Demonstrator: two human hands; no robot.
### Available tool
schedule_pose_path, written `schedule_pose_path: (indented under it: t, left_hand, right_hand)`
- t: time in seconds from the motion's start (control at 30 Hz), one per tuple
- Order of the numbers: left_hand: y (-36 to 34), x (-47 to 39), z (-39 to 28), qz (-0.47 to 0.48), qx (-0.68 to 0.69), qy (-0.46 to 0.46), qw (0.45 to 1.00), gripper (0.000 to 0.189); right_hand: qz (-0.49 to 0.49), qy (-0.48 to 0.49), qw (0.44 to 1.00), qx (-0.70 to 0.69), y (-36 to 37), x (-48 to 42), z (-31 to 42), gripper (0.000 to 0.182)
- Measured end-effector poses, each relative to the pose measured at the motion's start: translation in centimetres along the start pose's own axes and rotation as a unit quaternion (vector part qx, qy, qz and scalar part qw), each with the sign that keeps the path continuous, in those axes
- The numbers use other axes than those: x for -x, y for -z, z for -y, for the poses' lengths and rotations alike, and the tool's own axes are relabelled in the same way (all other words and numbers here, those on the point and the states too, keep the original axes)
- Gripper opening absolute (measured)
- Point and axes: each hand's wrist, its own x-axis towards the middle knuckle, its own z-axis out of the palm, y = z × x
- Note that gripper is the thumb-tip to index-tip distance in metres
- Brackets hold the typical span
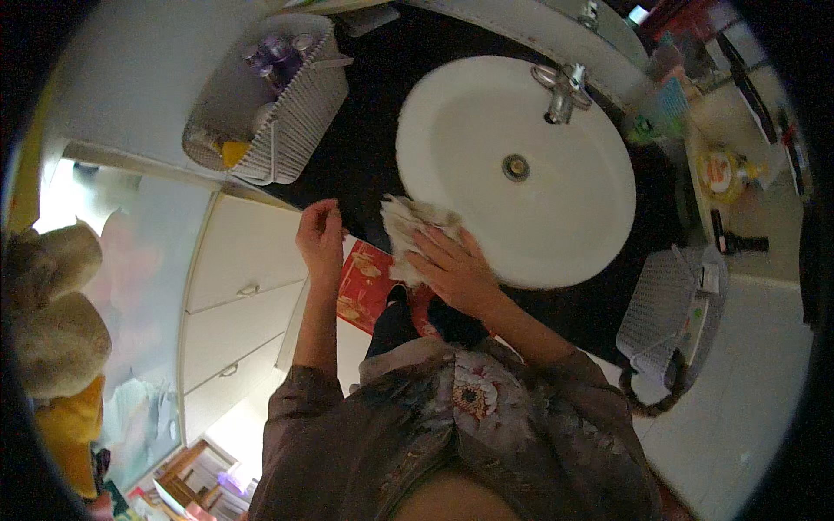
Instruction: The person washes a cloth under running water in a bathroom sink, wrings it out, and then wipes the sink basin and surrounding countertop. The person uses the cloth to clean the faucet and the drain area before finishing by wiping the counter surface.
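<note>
My right hand (453, 267) lies spread over a crumpled off-white cloth (414, 218). The cloth sits at the front left of the white oval washbasin (619, 195), touching its rim and overlapping the edge of the black countertop (365, 130). To the left, my left hand (320, 234) hovers by the counter's front edge, fingers loosely curled, with nothing visible in it. At the basin's back stands a chrome faucet (560, 104). A round metal drain (515, 167) marks the basin's bottom. What lies beneath the cloth is hidden.
A grey woven plastic basket (306, 117) with purple-capped bottles stands back left. Another basket (655, 312) is at the right, near a shelf holding a yellow bottle (720, 172). White drawers (244, 260) stand left. A red patterned mat (361, 286) lies on the floor.
</note>
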Motion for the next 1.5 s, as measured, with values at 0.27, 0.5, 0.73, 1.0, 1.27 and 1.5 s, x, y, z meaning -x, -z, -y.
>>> schedule_pose_path:
  t: [0.27, 0.5, 0.73, 1.0, 1.27, 1.5]
  left_hand:
    - [0.4, -5.8, 3.7, 0.067, -0.108, -0.074, 0.989, 0.012]
    - [0.0, -5.6, 3.6, 0.081, -0.235, -0.203, 0.947, 0.015]
    - [0.6, -5.7, 3.0, 0.157, -0.251, -0.181, 0.938, 0.020]
    - [0.9, -5.3, 1.6, 0.192, -0.260, -0.199, 0.925, 0.028]
    - [10.4, -4.7, -3.8, 0.064, 0.065, 0.163, 0.982, 0.068]
    - [13.8, -10.1, -8.0, 0.039, 0.195, 0.227, 0.953, 0.098]
  right_hand:
    - [0.049, -0.191, 0.979, 0.053, 5.1, 16.0, -3.2, 0.046]
    - [-0.028, -0.267, 0.961, 0.071, 2.5, 10.7, 2.7, 0.052]
    - [-0.038, -0.141, 0.986, 0.078, -0.6, -4.7, 4.0, 0.049]
    - [-0.093, -0.107, 0.988, 0.061, -2.0, -14.1, -3.1, 0.045]
    - [-0.001, -0.211, 0.952, 0.220, -1.8, -23.2, -15.2, 0.036]
    - [-0.054, -0.260, 0.942, 0.205, -2.3, -25.1, -17.4, 0.038]
